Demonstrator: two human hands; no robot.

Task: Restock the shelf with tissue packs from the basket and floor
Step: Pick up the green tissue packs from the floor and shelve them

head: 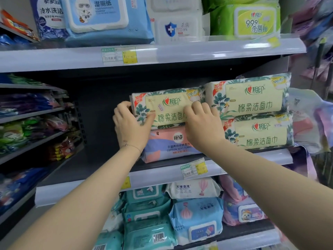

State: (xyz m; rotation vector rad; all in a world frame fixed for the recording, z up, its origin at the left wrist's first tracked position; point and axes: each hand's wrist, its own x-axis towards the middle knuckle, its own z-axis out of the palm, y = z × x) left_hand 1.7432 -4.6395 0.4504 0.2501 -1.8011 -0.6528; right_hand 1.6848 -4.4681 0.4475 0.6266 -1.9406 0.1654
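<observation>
A cream tissue pack with green leaf print (167, 107) lies on top of a pink and lilac cotton towel pack (167, 145) on the middle shelf (162, 170). My left hand (131, 125) grips the cream pack's left end. My right hand (201, 123) presses on its front right part, fingers curled over it. Two more cream packs are stacked to the right, the upper pack (252, 96) on the lower pack (259, 132). The basket and floor are out of view.
The middle shelf's left half is dark and bare. The upper shelf (180, 53) holds blue, white and green wipe packs. The lower shelf holds teal, white and blue wipe packs (196, 219). Side shelves with snack bags (32, 123) stand at left. Plastic-wrapped goods hang at right.
</observation>
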